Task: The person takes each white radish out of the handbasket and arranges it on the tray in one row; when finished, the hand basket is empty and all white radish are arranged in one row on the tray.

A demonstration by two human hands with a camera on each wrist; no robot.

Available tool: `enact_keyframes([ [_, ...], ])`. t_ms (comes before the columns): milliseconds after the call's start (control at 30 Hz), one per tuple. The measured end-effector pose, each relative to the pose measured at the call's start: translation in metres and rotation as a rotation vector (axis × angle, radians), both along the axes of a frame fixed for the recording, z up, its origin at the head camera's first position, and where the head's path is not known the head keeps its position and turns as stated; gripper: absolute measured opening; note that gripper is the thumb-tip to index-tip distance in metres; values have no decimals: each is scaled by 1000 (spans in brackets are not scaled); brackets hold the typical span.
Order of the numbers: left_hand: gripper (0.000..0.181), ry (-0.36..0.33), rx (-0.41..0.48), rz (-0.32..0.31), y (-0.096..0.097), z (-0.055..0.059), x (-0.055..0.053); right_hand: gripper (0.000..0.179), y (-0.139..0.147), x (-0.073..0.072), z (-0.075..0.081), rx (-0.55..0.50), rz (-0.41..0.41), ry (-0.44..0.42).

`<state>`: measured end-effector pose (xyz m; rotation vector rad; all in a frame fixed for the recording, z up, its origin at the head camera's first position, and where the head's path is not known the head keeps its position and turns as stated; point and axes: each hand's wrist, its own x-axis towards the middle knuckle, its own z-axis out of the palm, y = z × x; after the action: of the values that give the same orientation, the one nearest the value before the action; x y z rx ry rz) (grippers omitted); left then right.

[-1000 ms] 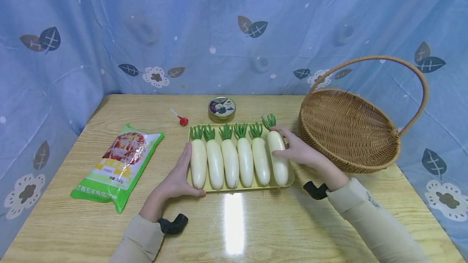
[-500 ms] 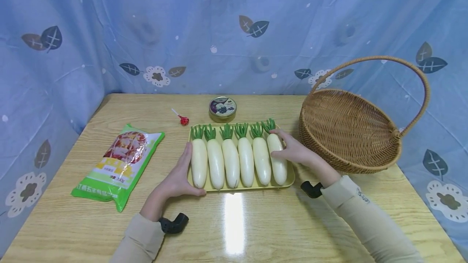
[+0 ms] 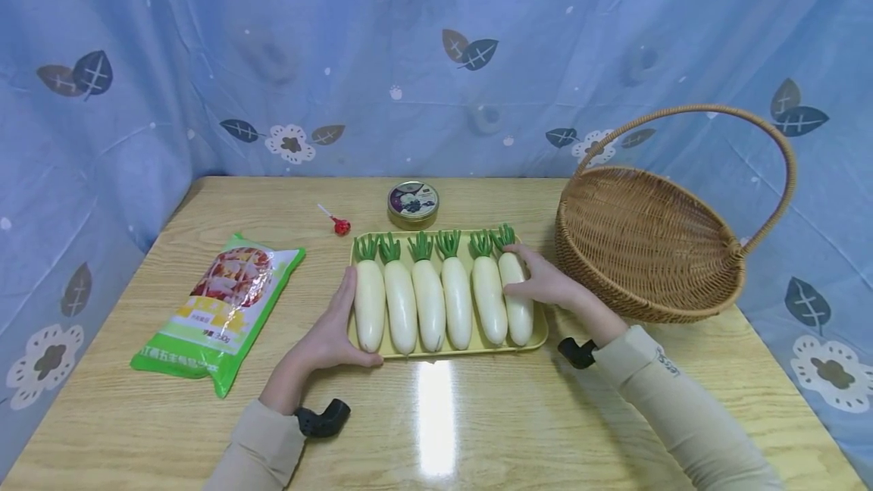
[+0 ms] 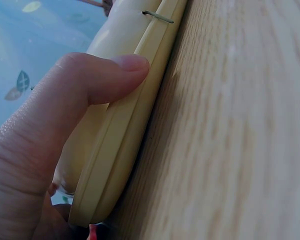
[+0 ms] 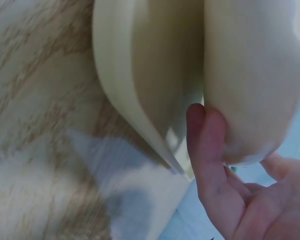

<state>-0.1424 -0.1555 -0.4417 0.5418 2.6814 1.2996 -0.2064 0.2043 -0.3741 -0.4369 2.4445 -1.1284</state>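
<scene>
A yellow tray (image 3: 539,333) bears a row of several white radishes (image 3: 430,305) with green leafy tops, all lying side by side. My left hand (image 3: 330,336) grips the tray's near left corner; in the left wrist view the thumb (image 4: 117,75) presses on the rim. At the right end of the row, my right hand (image 3: 549,280) holds the last white radish (image 3: 520,317) by its upper half, thumb and fingers on either side. That radish leans close against its neighbour (image 3: 489,301). In the right wrist view, fingers (image 5: 207,150) curl around the radish's end, beside the tray wall.
A wicker basket (image 3: 648,241) with a tall handle stands right of the tray. Behind the tray is a round tin (image 3: 412,204), with a red lollipop (image 3: 341,226) left of it. A green food bag (image 3: 221,309) lies on the left of the table (image 3: 546,430).
My right hand has moved the end radish slightly left and down into the row. The neighbouring radish has shifted a little to the right. My left hand has stayed on the tray corner.
</scene>
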Motion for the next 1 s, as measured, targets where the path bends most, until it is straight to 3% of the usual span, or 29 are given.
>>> enact_keyframes([
  [567, 146, 6, 0, -1, 0, 1, 1, 73, -3, -3, -3, 23, 8, -26],
  [1000, 147, -2, 5, 1, -1, 3, 2, 73, -1, -2, -1, 96, -10, 14],
])
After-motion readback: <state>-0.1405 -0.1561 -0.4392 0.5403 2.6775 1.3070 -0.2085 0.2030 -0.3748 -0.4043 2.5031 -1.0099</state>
